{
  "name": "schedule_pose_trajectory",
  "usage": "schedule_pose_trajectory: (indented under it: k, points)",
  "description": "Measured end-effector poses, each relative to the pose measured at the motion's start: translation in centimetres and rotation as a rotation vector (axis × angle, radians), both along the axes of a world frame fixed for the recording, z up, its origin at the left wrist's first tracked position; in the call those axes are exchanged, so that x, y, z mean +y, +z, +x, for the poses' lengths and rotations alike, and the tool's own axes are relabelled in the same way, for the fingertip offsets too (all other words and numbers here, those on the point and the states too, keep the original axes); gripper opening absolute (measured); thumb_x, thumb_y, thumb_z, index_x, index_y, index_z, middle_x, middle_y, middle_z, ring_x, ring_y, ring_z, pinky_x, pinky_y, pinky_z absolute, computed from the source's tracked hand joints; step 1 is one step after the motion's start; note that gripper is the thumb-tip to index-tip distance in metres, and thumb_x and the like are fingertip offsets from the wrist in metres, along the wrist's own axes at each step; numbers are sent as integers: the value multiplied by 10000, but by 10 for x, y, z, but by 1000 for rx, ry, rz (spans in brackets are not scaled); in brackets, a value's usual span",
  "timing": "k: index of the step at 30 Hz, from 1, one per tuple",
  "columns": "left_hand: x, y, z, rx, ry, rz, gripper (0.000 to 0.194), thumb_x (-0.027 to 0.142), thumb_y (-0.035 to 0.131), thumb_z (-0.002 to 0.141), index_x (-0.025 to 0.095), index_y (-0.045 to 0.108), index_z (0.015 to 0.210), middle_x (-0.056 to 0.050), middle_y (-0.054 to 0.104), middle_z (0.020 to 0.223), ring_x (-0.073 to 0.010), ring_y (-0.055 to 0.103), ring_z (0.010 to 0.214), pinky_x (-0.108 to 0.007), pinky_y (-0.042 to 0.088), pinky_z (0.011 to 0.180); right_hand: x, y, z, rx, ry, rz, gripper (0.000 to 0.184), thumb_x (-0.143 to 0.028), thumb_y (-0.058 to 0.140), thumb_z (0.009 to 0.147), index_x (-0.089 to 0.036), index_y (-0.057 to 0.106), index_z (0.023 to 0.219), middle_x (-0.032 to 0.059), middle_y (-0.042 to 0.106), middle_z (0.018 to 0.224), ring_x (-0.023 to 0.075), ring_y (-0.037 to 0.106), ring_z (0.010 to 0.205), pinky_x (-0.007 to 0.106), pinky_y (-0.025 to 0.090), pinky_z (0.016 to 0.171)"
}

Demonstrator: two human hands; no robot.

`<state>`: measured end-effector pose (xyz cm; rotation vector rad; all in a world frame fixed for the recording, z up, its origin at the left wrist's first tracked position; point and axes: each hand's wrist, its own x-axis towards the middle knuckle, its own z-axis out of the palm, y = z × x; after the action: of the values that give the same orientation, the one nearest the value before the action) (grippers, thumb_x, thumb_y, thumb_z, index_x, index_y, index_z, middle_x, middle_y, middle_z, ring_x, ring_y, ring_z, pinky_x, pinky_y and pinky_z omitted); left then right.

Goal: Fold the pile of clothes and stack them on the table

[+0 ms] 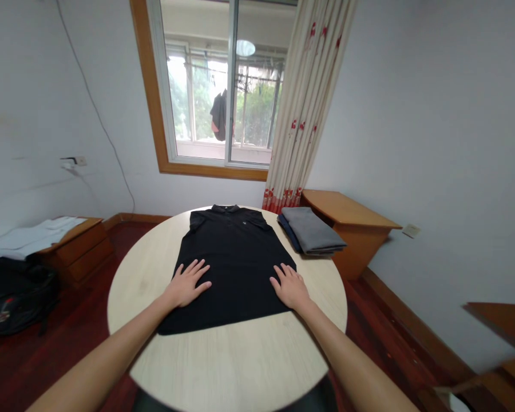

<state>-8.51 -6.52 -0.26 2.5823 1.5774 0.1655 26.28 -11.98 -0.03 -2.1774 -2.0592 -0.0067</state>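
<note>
A black polo shirt point(236, 257) lies spread flat, front side up, with its collar toward the window and its hem toward me. Small light lettering or a logo shows on its chest. My left hand point(187, 284) rests on the shirt's left side, fingers spread, palm down. On the right side edge of the shirt lies my right hand point(290, 287), palm down with the fingers extended. Neither hand grips anything. Under the shirt is a round pale wooden table point(240, 366).
Folded grey and dark blue clothes point(311, 229) are stacked at the table's right rear. Behind them stands a wooden desk point(347, 212) beside a patterned curtain point(306, 109). To the left are a low wooden cabinet point(83, 249) with papers and a black bag point(17, 294).
</note>
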Motion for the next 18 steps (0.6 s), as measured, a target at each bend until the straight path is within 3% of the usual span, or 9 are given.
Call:
schedule_pose_trajectory:
  k: [6,9,13,16,18]
  points:
    - [-50,5,-23,-32,-73,-9,719,691,360,924,265,379,1502,-49,237,1606,-285,173,1492,-549,144,1188,-48,6,17,95,56,35,537,-445,381,977,-130,546,1380,154,452,1485,279,399,1376,381,299,1120]
    - [-74,7,-39,-89,-142,-37,761,737,443,867,283,422,1478,-63,272,1596,-304,200,1484,-560,137,1187,-56,5,32,134,-46,86,485,-360,359,975,-82,604,1289,190,563,1333,270,514,1241,341,364,1052]
    - [-95,8,-59,-184,-264,-91,802,747,621,746,314,511,1412,-82,319,1579,-325,220,1475,-577,104,1188,-53,-1,45,82,-241,61,439,-245,368,935,-97,616,1266,197,581,1283,314,542,1166,404,424,956]
    - [-102,8,-66,-234,-296,-124,779,726,705,680,330,583,1340,-84,357,1563,-338,239,1468,-592,91,1184,-38,-6,46,133,-252,67,463,-314,419,937,-162,567,1349,158,503,1416,324,469,1285,454,376,1041]
    - [-105,6,-67,-261,-286,-127,675,695,703,712,339,631,1281,-76,393,1545,-334,262,1460,-597,100,1182,-25,-7,45,222,-237,67,465,-391,470,925,-201,585,1333,127,483,1454,314,427,1342,474,314,1108]
